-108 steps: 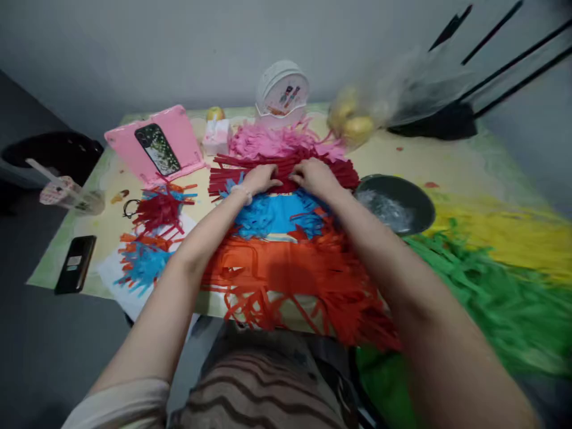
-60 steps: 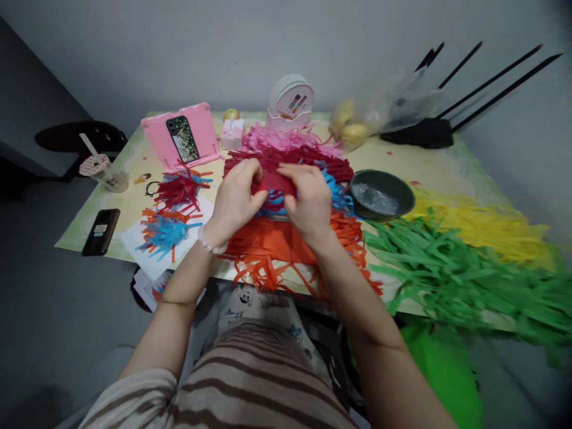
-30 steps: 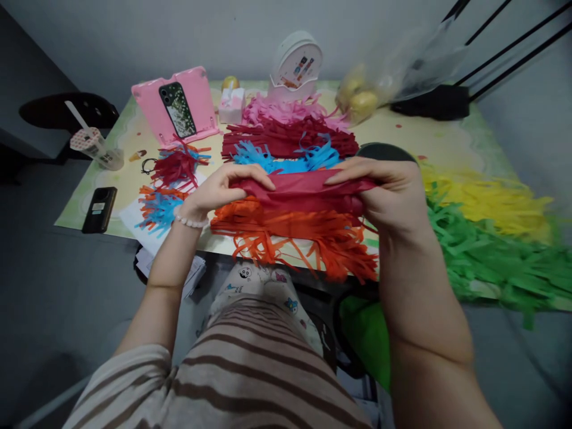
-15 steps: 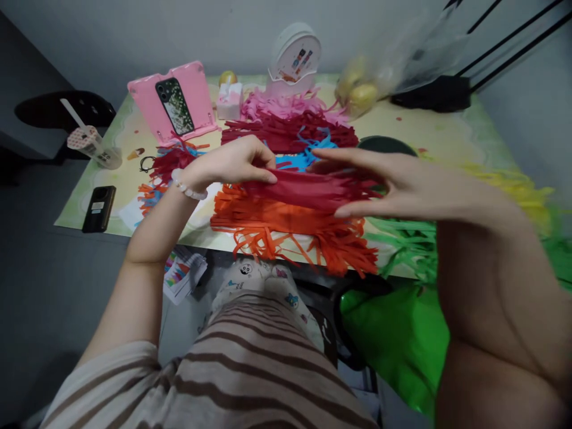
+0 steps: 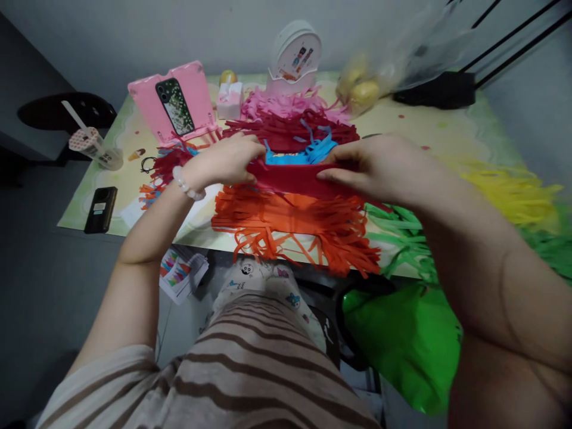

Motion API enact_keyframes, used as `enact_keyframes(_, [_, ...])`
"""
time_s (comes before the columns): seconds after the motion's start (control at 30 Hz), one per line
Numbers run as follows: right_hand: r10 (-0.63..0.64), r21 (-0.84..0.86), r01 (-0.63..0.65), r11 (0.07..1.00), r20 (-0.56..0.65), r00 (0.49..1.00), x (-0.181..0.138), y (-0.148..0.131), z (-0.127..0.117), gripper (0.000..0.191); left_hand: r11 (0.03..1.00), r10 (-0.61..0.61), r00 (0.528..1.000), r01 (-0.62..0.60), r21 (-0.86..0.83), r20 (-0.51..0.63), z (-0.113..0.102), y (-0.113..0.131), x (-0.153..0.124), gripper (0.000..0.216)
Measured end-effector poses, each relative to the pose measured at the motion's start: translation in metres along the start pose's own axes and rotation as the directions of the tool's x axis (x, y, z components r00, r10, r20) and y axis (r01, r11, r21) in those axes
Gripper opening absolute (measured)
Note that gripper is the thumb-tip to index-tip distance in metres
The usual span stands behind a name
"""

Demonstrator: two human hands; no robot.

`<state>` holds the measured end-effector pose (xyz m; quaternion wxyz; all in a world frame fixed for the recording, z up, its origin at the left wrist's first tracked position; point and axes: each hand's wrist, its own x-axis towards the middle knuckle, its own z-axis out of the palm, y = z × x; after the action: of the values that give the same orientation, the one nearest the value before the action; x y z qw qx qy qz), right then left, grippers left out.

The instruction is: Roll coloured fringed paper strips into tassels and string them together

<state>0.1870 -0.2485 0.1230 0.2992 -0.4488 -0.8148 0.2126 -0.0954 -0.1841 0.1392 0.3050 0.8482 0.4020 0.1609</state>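
Two stretches of a red sheet [image 5: 290,179] are pinched, one by the left hand [image 5: 230,159] (the one wearing a pale bracelet [image 5: 185,183]), the other by the right hand [image 5: 375,167]. It is over the table [image 5: 424,128], between blue strips [image 5: 318,152] and orange fringed paper [image 5: 290,214].

Hand-held strip [image 5: 292,180] is showing plain crimson. I'm also seeing orange fringe [image 5: 290,213], blue fringe [image 5: 319,152], pink fringe [image 5: 286,105], green streamers [image 5: 397,229], yellow streamers [image 5: 509,187]. Shirt [image 5: 254,357] is sporting brown stripes on beige; pants [image 5: 266,277] are carrying small cartoon prints on white. Cup lid [image 5: 84,139] is running red-and-white pattern.
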Motion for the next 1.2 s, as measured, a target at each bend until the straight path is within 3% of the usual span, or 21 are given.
enact_keyframes(0.07, [-0.003,-0.056,0.003,0.998,-0.008,1.0,-0.001,-0.004,0.004,0.015,0.995,0.03,0.993,-0.04,-0.087,-0.11,0.014,-0.001,0.004,0.015])
enact_keyframes(0.13, [-0.019,-0.102,0.018,0.995,-0.009,1.0,-0.002,-0.008,0.005,0.015,0.989,0.067,0.991,-0.081,-0.123,-0.114,0.026,0.003,0.008,0.012])
enact_keyframes(0.3, [-0.009,-0.223,0.024,0.975,0.068,0.998,-0.002,-0.018,-0.011,0.013,0.985,0.166,0.975,-0.155,-0.081,0.151,0.022,0.015,0.013,0.026])
enact_keyframes(0.4, [0.165,-0.299,-0.114,0.947,0.149,0.975,0.001,-0.033,-0.021,0.02,0.984,0.171,0.956,-0.156,-0.082,0.238,0.009,0.017,0.012,0.032])
enact_keyframes(0.53, [0.373,-0.376,-0.293,0.879,0.159,0.914,0.006,-0.052,-0.023,0.023,0.991,0.136,0.95,-0.128,-0.047,0.282,0.0,0.019,0.013,0.035])
enact_keyframes(0.73, [0.294,-0.274,-0.241,0.931,0.174,0.94,0.002,-0.038,-0.018,0.023,0.987,0.158,0.925,-0.159,-0.025,0.344,-0.002,0.022,0.019,0.03])
enact_keyframes(0.93, [0.187,-0.07,-0.177,0.982,0.196,0.963,-0.004,-0.02,-0.02,0.023,0.985,0.169,0.947,-0.168,-0.03,0.273,-0.006,0.022,0.028,0.026])
enact_keyframes(1.07, [0.159,-0.016,-0.159,0.987,0.218,0.963,-0.006,-0.016,-0.023,0.04,0.977,0.211,0.894,-0.21,-0.047,0.396,-0.009,0.028,0.027,0.03])
enact_keyframes(1.2, [0.224,0.045,-0.237,0.971,0.189,0.956,-0.007,-0.018,-0.023,0.058,0.974,0.225,0.918,-0.209,-0.084,0.328,-0.008,0.03,0.022,0.028])
